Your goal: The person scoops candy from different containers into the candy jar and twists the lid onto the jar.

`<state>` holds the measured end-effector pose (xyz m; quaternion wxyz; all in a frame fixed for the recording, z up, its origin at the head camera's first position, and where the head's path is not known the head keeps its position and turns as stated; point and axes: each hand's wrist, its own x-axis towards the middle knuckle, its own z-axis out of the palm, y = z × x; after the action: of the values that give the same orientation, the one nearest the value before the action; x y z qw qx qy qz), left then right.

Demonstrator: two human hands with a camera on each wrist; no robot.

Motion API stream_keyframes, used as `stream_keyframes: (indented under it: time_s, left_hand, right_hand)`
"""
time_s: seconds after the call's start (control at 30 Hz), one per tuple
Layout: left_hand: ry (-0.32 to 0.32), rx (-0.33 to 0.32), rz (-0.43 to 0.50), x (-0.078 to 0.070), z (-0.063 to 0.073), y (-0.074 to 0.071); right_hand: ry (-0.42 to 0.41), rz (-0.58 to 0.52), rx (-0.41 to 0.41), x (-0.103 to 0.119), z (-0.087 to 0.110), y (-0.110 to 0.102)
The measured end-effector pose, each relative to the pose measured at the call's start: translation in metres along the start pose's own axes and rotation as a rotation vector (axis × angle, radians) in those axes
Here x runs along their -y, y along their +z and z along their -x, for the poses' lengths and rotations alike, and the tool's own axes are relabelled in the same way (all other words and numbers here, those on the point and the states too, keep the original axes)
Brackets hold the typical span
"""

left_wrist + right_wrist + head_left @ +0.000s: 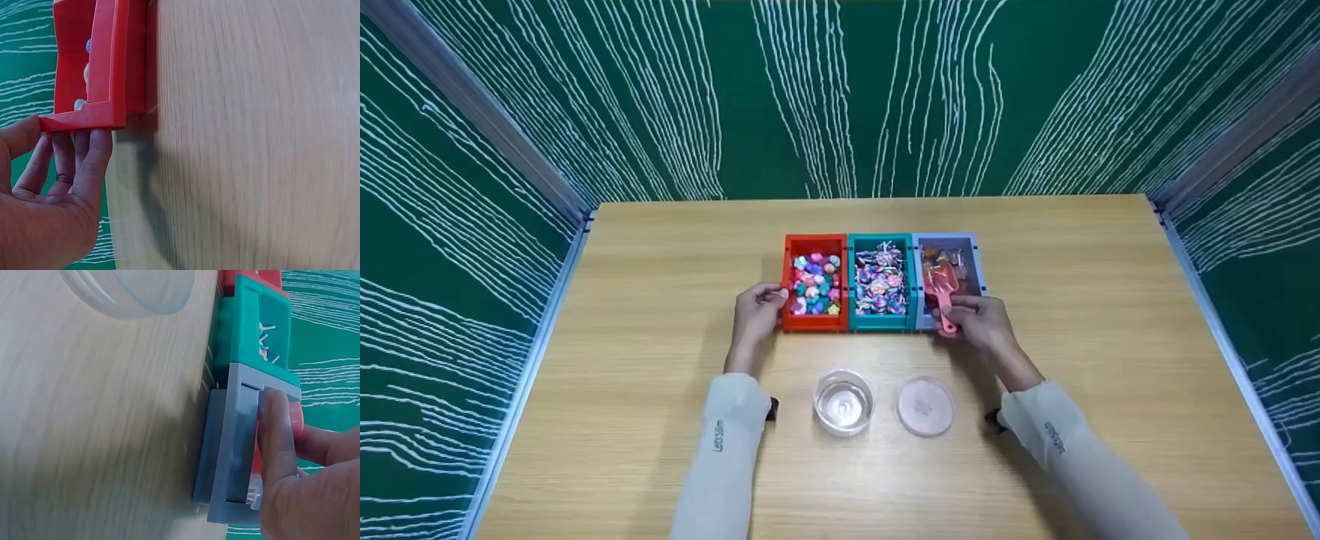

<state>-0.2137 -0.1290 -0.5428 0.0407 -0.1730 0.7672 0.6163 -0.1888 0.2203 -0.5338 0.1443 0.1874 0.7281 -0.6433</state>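
Three joined bins stand in a row in the head view. My left hand pinches the side rim of the red bin, thumb on top and fingers beneath, as the left wrist view also shows. Colourful small beads lie in it. My right hand holds a pink scoop by its handle over the grey-blue bin; its pan is down among small clear-looking pieces. In the right wrist view the fingers partly hide the scoop. Between them, the teal bin has small swirled lollipops.
Nearer to me on the wooden table stand a clear round tub without its lid and, to its right, a flat round translucent lid. Green panels with white lines enclose the table's back and sides.
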Motion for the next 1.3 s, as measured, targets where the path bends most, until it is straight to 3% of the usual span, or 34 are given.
stream_keyframes:
  time_s: [0.1,0.77,1.1,1.3]
  left_hand:
    - [0.009,-0.008,-0.005,-0.001,0.0,-0.0001]
    - [0.008,0.0,-0.003,-0.0002,0.0019,0.0001]
    - [0.037,-0.001,0.006,0.0016,0.0019,0.0002]
    - [0.018,0.002,0.0,0.0006,0.0021,0.0006]
  right_hand:
    - [-0.024,-0.019,0.01,0.0,-0.0006,0.0008]
    - [0.032,0.121,-0.005,0.0029,0.0008,-0.0016]
    - [-0.009,0.041,-0.005,0.0005,-0.0028,0.0003]
    - [-0.008,0.033,-0.01,-0.0022,0.0041,-0.0067]
